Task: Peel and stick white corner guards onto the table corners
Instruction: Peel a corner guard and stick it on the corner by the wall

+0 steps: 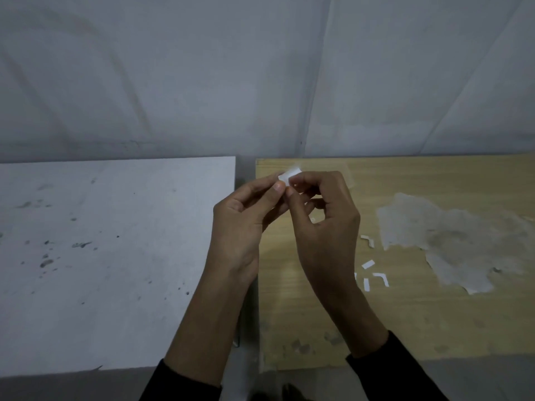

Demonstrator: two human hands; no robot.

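Note:
A small white corner guard (289, 175) is held up between both hands, above the gap between two tables. My left hand (246, 218) pinches its left edge with thumb and forefinger. My right hand (324, 209) pinches its right side, fingers curled. Below lie the wooden table (405, 328) on the right and the white table (101, 256) on the left. The wooden table's far left corner (258, 161) shows just left of the guard. Much of the guard is hidden by my fingertips.
Small white paper strips (373, 273) lie on the wooden table right of my right wrist. A large patch of torn pale residue (451, 241) covers its right part. The white table is speckled with dark stains. A grey wall (260, 68) rises behind both tables.

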